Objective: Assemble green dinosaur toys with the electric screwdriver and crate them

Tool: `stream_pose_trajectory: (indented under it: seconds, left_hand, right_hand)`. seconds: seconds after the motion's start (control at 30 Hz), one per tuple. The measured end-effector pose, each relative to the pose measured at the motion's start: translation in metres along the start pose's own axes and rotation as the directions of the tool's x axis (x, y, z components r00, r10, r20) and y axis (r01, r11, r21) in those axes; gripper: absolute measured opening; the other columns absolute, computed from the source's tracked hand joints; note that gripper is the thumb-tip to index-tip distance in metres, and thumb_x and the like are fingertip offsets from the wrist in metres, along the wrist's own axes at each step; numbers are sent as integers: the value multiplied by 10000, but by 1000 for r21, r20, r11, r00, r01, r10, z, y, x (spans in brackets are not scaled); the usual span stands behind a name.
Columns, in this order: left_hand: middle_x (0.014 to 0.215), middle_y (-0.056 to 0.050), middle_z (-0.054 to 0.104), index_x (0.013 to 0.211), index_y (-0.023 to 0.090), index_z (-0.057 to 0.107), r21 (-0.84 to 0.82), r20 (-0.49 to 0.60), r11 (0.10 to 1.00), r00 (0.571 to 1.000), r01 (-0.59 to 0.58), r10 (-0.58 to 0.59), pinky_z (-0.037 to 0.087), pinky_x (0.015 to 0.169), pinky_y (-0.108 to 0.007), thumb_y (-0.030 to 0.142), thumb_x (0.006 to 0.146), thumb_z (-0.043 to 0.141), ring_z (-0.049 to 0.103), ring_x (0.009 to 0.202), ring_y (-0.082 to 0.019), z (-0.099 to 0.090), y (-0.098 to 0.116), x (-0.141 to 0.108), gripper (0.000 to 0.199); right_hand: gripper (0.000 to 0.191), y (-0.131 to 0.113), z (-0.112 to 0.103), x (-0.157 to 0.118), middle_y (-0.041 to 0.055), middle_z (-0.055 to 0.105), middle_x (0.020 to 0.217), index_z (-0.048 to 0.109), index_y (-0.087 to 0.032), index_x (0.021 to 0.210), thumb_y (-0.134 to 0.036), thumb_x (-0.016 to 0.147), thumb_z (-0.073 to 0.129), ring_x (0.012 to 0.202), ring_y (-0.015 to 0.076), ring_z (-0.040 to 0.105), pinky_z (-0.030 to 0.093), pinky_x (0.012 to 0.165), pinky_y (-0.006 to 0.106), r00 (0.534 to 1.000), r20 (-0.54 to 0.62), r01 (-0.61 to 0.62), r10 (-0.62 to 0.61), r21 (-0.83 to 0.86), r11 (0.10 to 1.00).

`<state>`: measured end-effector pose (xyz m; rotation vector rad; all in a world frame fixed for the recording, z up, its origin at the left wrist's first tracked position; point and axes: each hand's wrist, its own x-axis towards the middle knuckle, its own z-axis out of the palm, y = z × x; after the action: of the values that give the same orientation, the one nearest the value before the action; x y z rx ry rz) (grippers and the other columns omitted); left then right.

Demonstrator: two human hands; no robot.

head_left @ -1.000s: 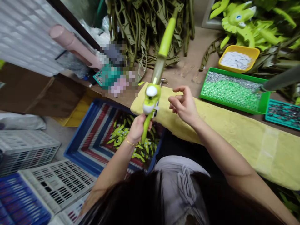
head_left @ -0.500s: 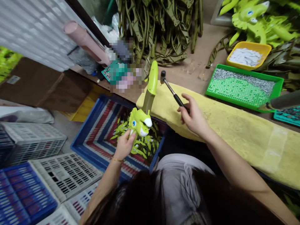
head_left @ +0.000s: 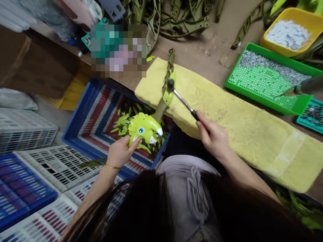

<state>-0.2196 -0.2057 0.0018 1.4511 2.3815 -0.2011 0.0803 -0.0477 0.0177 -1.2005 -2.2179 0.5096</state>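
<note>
Cradling a green toy dinosaur (head_left: 142, 127), the left hand (head_left: 120, 153) seems beneath.

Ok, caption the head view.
Right hand holds a small hammer to a green toy dinosaur's tail on a yellow padded mat; left hand grips its head.

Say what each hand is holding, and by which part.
The left hand holds a lime-green toy dinosaur by its head; the right hand holds a small hammer by its black grip.
</note>
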Motion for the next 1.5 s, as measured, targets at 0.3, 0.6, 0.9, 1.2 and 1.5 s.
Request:
stream_pose_trajectory:
  seconds: [0.3,0.6,0.9,1.2,1.5]
  left_hand:
    - [610,-15,541,666,219,448,-50,62,998,997,-42,45,322,601,-270,460,871,459,542,602,-174,-4,-6,12,317]
    - [628,-42,605,686,215,521,-129,-8,989,998,-66,65,331,586,-290,555,908,406,584,619,-198,10,38,37,422]
    - [725,-88,650,747,188,591,-57,-197,990,974,-128,114,356,589,-312,649,914,387,629,728,-243,29,33,32,530]
    - [878,-149,694,992,132,641,-10,-691,972,704,-233,162,430,744,-363,597,910,459,633,831,-278,66,30,29,505]
    - [973,-155,703,1022,158,652,-120,-626,980,779,-157,48,453,830,-390,602,897,442,644,912,-289,70,22,26,508]
  right_hand:
    - [413,18,18,65,92,739,1118,597,-213,1316,-347,959,439,811,190,716,590,763,337,988,67,-141,142,-20,990]
    - [372,-25,-42,32,-9,673,660,603,-237,1298,-254,932,532,538,85,591,440,510,193,921,247,330,-302,-80,940]
    - [340,-1,-9,9,0,674,663,645,-203,1248,-236,926,539,507,76,568,458,501,190,956,164,257,-242,-76,963]
    - [514,19,-31,-12,75,725,952,509,-202,1387,-290,884,569,809,186,708,595,699,336,975,-214,66,-60,22,998]
    - [517,25,-19,-24,84,726,907,505,-216,1391,-337,891,554,619,167,660,564,578,342,975,-192,-91,108,95,991]
